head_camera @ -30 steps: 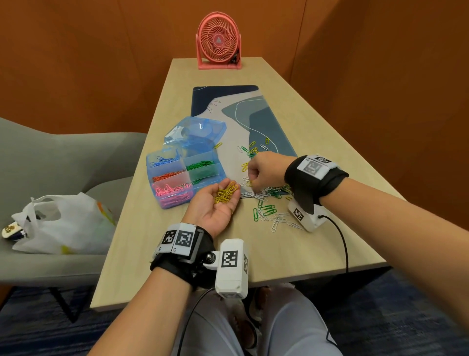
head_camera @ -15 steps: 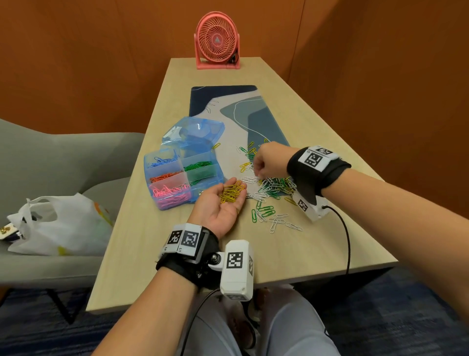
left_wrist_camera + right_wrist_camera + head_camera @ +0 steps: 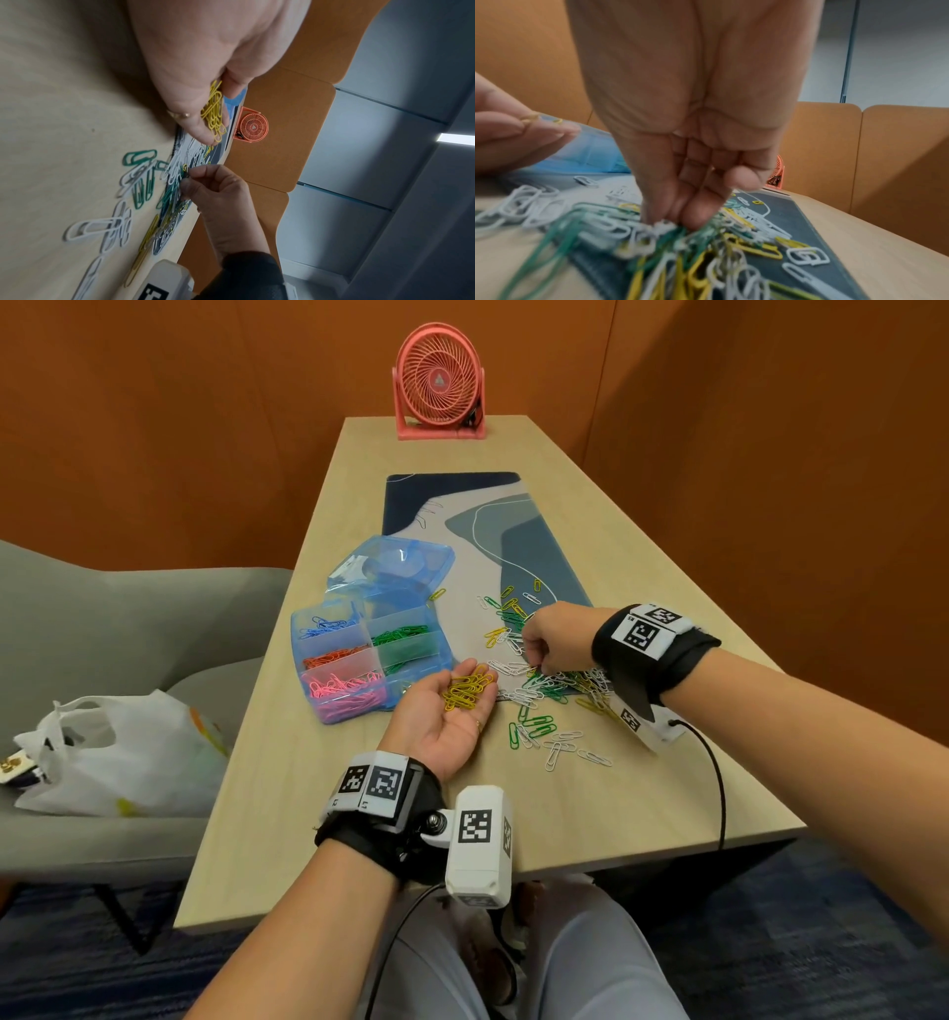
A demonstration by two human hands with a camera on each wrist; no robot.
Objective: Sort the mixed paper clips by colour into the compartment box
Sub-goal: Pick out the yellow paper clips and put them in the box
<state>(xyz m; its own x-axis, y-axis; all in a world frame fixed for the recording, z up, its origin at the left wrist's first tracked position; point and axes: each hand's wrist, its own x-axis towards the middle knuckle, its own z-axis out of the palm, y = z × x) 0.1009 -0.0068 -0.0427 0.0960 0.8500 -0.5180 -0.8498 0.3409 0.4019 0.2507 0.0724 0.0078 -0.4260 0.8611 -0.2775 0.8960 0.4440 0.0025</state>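
Paper clips (image 3: 552,683) in white, green and yellow are heaped on the near end of the desk mat (image 3: 477,526) and spill onto the bare table (image 3: 642,588) nearer the person. The compartment box (image 3: 367,660) stands just left of the heap, its lid open, with blue, orange, pink and green clips already sorted into separate cells. A bunch of yellow clips (image 3: 467,691) is cradled in the left hand (image 3: 444,716), which lies palm up beside the box with its fingers only gently cupped. The right hand (image 3: 554,636) is curled down into the heap, fingertips brought together on the tangle; whether a clip is actually pinched cannot be told, the wrist view being blurred there.

Several risks are judged from this. A white or green clip hooked to a yellow one could be lifted with it and end in the wrong cell. Yellow clips could slide off the shallow palm if it is tilted or overfilled. Loose clips near the table edge could be swept to the floor by the right wrist.
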